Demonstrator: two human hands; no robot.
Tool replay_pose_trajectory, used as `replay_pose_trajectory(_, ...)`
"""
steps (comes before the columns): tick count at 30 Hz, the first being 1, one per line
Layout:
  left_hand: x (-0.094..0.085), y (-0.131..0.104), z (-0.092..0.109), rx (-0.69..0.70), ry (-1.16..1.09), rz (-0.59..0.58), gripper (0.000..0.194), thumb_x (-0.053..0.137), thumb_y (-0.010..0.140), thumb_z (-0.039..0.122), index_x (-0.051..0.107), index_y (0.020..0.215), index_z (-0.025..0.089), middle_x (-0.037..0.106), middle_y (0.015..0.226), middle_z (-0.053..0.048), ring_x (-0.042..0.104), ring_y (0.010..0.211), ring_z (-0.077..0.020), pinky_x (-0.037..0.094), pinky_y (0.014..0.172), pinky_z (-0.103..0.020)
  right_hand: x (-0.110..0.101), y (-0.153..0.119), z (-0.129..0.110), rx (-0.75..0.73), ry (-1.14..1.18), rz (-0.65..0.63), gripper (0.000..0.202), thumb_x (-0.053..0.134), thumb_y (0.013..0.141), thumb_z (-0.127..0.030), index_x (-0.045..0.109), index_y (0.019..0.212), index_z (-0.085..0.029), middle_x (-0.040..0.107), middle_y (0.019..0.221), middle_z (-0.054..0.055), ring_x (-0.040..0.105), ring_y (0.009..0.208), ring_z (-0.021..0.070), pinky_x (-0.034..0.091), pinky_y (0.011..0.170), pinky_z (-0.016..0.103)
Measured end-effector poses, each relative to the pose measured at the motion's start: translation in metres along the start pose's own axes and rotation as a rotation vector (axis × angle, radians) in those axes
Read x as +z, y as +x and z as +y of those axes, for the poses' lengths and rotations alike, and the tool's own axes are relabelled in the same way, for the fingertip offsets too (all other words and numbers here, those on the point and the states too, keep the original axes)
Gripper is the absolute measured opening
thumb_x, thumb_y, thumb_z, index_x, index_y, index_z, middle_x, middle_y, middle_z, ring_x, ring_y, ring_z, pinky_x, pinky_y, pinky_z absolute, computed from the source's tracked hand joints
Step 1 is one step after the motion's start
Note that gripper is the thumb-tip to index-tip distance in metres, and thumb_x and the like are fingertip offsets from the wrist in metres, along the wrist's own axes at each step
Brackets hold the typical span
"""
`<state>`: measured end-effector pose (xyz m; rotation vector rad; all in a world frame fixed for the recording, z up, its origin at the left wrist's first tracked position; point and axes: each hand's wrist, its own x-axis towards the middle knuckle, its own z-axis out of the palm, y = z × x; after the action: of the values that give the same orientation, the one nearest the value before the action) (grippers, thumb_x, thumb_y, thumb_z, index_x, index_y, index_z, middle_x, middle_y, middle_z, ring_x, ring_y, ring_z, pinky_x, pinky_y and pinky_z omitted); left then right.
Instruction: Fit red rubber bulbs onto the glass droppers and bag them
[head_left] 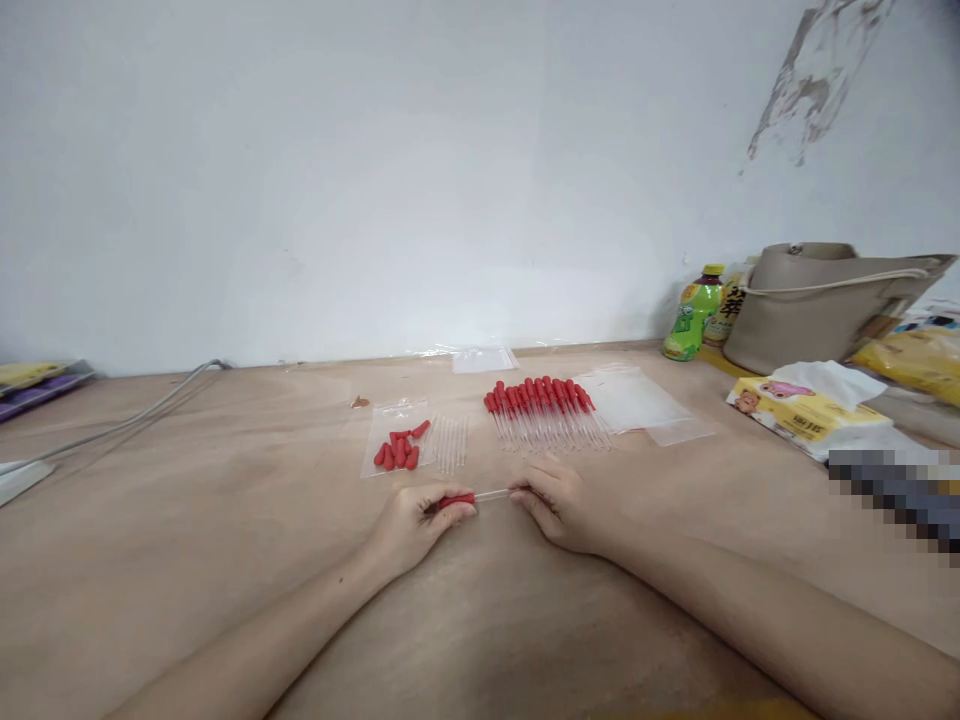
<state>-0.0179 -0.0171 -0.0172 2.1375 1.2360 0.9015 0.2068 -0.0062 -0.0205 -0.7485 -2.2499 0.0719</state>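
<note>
My left hand (420, 520) is closed around a red rubber dropper bulb (459, 499), held level just above the table. A clear glass pipette tube (492, 494) runs from the bulb's open end to my right hand (551, 502), whose thumb and fingers pinch its far part. How deep the tube sits in the bulb is hidden. Beyond my left hand, several loose red bulbs (400, 450) lie on a clear plastic bag (372, 462). Beside them is a row of bare glass tubes (451, 445). Farther right lies a row of droppers with red bulbs (538, 398).
Clear plastic bags (637, 395) lie right of the droppers, and a white packet (484, 360) is by the wall. On the right stand a green drink bottle (694, 315), a beige bag (802, 310) and a yellow tissue pack (814, 415). A grey cable (161, 402) crosses the left side.
</note>
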Motion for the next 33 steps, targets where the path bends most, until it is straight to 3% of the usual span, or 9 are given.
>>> replay_pose_trajectory(11,-0.002,-0.003,0.006,0.047,0.055,-0.066,0.022,0.054,0.079,0.034,0.066,0.088,0.018,0.065,0.066,0.000,0.058,0.060,-0.0128,0.045,0.053,-0.020,-0.001,0.006,-0.012,-0.046,-0.081,-0.057,0.016,0.039,0.084,-0.018,0.054,0.078,-0.017,0.060,0.069,0.002,0.051,0.063,0.0128,0.037,0.066,0.028)
replay_pose_trajectory(24,-0.002,-0.002,0.004,0.133,0.109,-0.033,0.021,0.053,0.079,0.032,0.066,0.086,0.017,0.065,0.066,-0.002,0.058,0.059,-0.0126,0.045,0.054,-0.021,0.009,0.008,-0.019,0.098,-0.067,-0.187,0.026,0.035,0.087,-0.021,0.054,0.069,-0.017,0.059,0.065,0.002,0.050,0.060,0.0120,0.037,0.067,0.027)
replay_pose_trajectory(33,-0.004,-0.001,0.005,0.152,0.102,-0.042,0.019,0.054,0.079,0.031,0.067,0.086,0.019,0.068,0.076,-0.002,0.059,0.064,-0.0135,0.046,0.059,-0.022,0.008,0.013,-0.019,0.173,0.003,-0.290,0.030,0.034,0.088,-0.021,0.053,0.065,-0.017,0.057,0.059,-0.001,0.047,0.054,0.0093,0.033,0.055,0.022)
